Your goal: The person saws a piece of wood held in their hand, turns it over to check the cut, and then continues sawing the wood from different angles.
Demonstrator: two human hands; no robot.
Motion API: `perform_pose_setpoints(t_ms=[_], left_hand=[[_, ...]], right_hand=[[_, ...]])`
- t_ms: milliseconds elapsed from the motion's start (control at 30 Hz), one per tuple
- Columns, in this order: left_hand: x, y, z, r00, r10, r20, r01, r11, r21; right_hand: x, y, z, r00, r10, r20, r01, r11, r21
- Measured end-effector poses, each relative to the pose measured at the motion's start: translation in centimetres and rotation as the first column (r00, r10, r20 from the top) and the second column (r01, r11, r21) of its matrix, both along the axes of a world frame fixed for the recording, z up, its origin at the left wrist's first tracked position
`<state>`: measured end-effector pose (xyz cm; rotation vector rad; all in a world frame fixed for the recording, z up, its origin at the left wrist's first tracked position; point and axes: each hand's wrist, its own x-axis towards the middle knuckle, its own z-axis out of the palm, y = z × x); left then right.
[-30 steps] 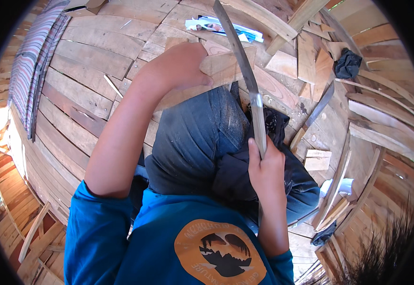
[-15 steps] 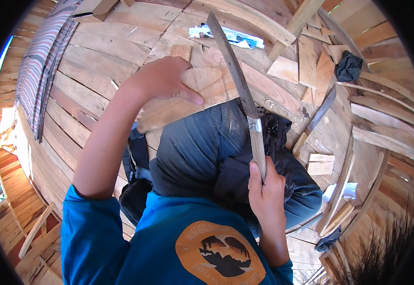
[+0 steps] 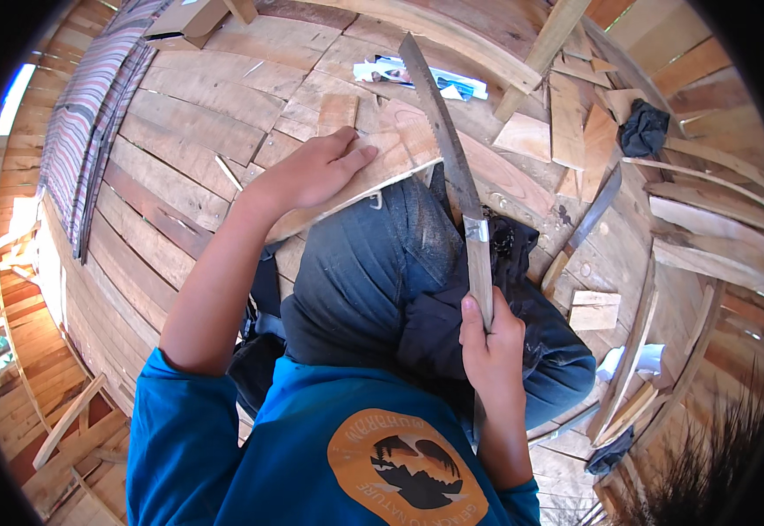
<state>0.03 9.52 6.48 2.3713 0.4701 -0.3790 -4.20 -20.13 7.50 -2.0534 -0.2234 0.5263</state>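
My right hand (image 3: 494, 344) is wrapped round the wooden handle of a pruning saw (image 3: 446, 131). Its long, toothed blade points away from me, slightly leftward, with a metal collar where it meets the handle. Under my left hand (image 3: 319, 174) lies a flat wooden board (image 3: 399, 158), pressed by the palm, with the thumb stretched along its top. Some of those fingers are hidden past the hand. The board's right end is beside the blade, close above my bent knee; whether the two touch I cannot tell.
A machete (image 3: 585, 219) with a wooden handle lies on the plank floor (image 3: 167, 145) to the right. Offcuts (image 3: 594, 310) and long strips (image 3: 710, 254) are scattered there. Beyond the board are a crumpled printed sheet (image 3: 426, 77) and a beam (image 3: 452, 39). A striped cloth (image 3: 102, 114) hangs at left.
The board has tilted, so its near edge shows more. My left hand has slid a little along it, thumb now higher. The saw's tip has shifted slightly right.
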Motion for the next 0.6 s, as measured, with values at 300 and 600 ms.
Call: perform_pose_setpoints(t_ms=[300, 600], left_hand=[[-0.5, -2.9, -1.3, 0.965, -0.162, 0.204, 0.119, 0.971, 0.207], [-1.4, -5.0, -2.8, 0.946, -0.081, 0.313, -0.074, 0.888, 0.454]], right_hand=[[-0.3, -0.9, 0.2, 1.0, -0.006, -0.028, 0.006, 0.999, 0.032], [-0.7, 0.1, -0.4, 0.991, 0.092, 0.098, -0.075, 0.982, -0.172]])
